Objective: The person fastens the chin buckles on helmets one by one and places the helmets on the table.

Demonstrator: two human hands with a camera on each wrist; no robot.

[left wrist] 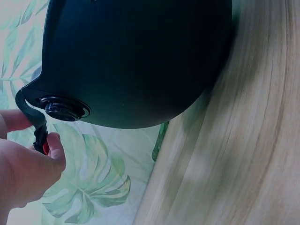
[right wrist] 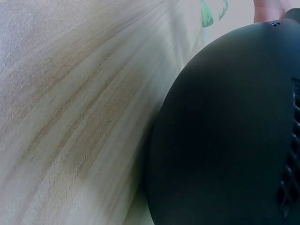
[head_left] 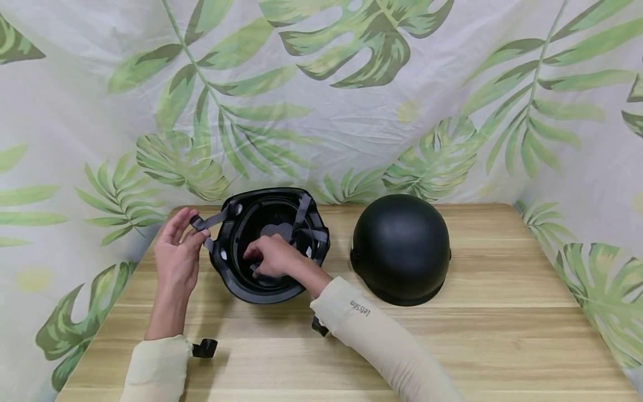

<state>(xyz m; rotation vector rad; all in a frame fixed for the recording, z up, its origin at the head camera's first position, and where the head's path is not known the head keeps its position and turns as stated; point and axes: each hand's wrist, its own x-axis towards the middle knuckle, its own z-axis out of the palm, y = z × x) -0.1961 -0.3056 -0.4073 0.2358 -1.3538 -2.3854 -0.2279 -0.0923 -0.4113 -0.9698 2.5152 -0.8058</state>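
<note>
An upturned black helmet (head_left: 271, 297) sits left of centre on the table, its padded inside facing up. My left hand (head_left: 176, 262) is at its left side, pinching the buckle end (left wrist: 40, 137) of a grey chin strap (head_left: 217, 218) between thumb and fingers. Reaching into the helmet from the right, my right hand (head_left: 276, 257) has its index finger and thumb bent and spread apart over the lining. Its other fingers are partly hidden. More grey strap (head_left: 302, 210) lies along the helmet's right inner side. A round knob (left wrist: 65, 108) shows on the shell in the left wrist view.
A second black helmet (head_left: 404, 245) stands dome up to the right. The wooden table (head_left: 482, 335) meets a leaf-printed cloth (head_left: 351, 128) at the back and sides. Small black wrist camera mounts (head_left: 205, 348) stick out by both sleeves.
</note>
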